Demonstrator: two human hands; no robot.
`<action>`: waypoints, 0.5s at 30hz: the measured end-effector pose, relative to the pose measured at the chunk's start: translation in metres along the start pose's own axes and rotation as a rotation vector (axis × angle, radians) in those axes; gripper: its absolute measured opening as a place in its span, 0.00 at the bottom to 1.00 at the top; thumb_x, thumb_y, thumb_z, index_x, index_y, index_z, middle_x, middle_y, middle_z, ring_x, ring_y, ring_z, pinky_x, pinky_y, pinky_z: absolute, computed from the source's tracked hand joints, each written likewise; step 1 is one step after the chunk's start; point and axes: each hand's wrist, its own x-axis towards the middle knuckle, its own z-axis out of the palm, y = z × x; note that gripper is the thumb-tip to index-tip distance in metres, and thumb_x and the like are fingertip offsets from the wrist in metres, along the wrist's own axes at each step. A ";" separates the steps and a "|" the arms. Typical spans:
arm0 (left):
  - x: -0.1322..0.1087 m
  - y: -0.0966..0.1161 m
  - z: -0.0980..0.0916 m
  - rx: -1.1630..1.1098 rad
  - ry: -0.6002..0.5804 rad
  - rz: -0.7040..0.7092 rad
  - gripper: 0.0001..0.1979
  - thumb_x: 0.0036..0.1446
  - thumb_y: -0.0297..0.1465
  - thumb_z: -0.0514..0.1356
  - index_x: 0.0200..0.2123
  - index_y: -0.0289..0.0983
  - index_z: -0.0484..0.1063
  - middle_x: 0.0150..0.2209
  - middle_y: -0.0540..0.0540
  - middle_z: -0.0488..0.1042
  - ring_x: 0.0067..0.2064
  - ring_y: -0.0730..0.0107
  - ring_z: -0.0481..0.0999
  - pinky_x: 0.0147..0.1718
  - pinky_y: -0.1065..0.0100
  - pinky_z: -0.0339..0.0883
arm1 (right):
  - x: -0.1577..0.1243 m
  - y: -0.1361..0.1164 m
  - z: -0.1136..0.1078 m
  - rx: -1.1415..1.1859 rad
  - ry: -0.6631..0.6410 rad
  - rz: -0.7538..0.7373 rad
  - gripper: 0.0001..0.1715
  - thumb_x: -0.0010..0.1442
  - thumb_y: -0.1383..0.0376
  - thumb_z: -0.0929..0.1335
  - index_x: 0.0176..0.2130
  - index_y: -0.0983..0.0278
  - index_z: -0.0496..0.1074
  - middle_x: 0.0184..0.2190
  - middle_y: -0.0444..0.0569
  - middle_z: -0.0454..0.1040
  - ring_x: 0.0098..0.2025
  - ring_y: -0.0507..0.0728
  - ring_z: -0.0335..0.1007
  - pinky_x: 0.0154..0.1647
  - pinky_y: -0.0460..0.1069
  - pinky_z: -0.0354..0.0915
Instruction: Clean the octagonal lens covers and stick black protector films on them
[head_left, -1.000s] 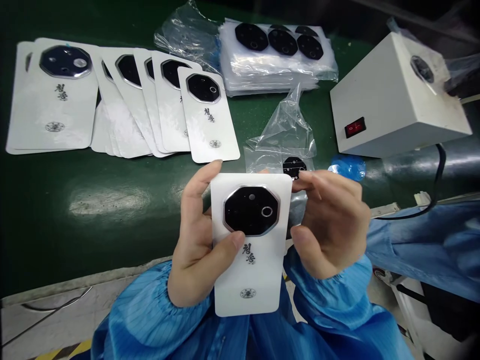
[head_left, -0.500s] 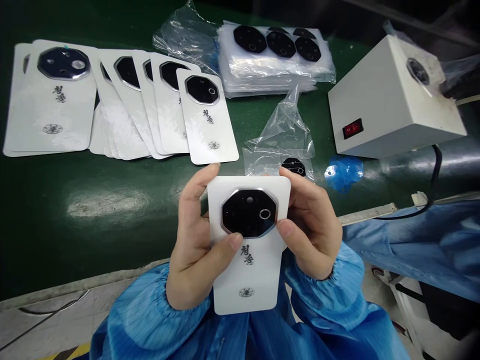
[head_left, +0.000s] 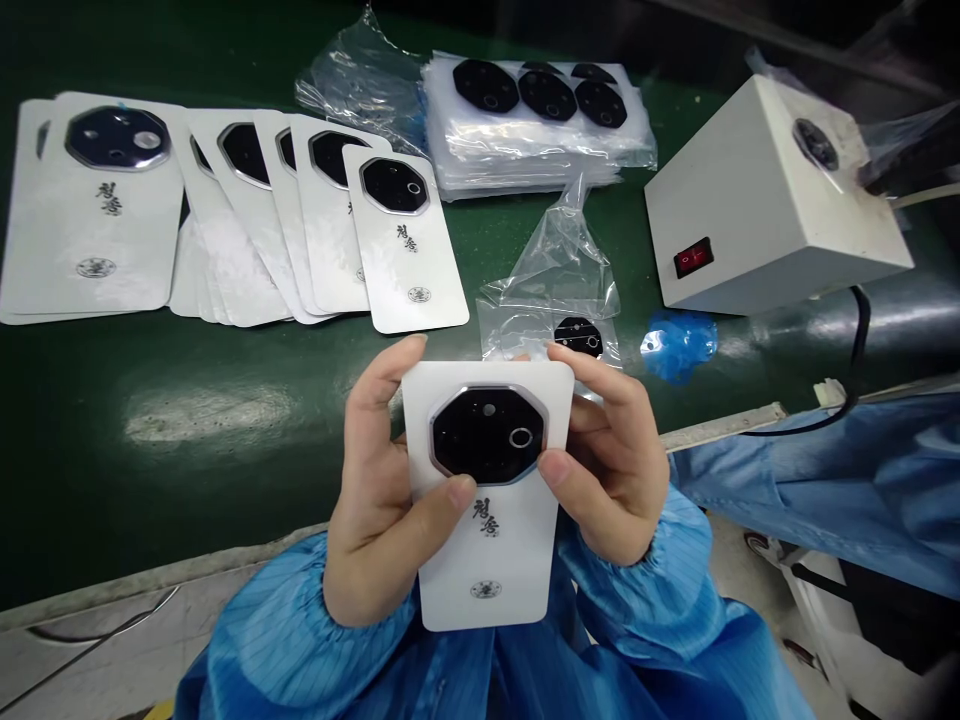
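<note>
Between my two hands I hold a white phone back cover, its octagonal black camera lens plate at the top in a silver frame. My left hand grips the left side, the thumb resting on the plate's lower edge. On the opposite side, my right hand is closed on the cover, thumb at the frame's lower right edge. The other fingers go behind the cover and are partly hidden. Beyond the cover lies a clear plastic bag with a black lens plate on it.
Overlapping white back covers fan out across the green bench at left. Stacked clear plastic sleeves with black lens plates stand at the back. At right are a white box with a red switch, blue film pieces and a black cable.
The whole view has shifted slightly. Both hands keep the same hold on the back cover, with thumbs still at the lens plate's lower edge.
</note>
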 end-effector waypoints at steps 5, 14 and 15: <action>-0.001 0.000 0.001 0.015 0.035 -0.010 0.33 0.53 0.16 0.55 0.56 0.51 0.56 0.49 0.50 0.74 0.39 0.67 0.79 0.22 0.75 0.75 | 0.000 0.001 0.001 0.008 -0.017 0.012 0.26 0.60 0.67 0.63 0.57 0.57 0.57 0.30 0.45 0.72 0.20 0.50 0.60 0.20 0.47 0.63; -0.006 -0.004 0.000 0.067 -0.017 0.005 0.29 0.57 0.23 0.55 0.59 0.51 0.53 0.41 0.48 0.77 0.35 0.65 0.79 0.22 0.72 0.74 | -0.006 -0.002 0.006 0.027 0.021 -0.021 0.25 0.60 0.68 0.63 0.56 0.56 0.57 0.34 0.46 0.75 0.23 0.50 0.67 0.20 0.46 0.67; -0.007 -0.005 -0.001 0.077 0.006 0.009 0.26 0.58 0.27 0.54 0.59 0.48 0.55 0.40 0.47 0.76 0.34 0.65 0.78 0.22 0.71 0.74 | -0.009 -0.003 0.006 0.032 0.020 -0.014 0.25 0.60 0.68 0.63 0.56 0.56 0.57 0.31 0.44 0.74 0.21 0.50 0.64 0.18 0.45 0.65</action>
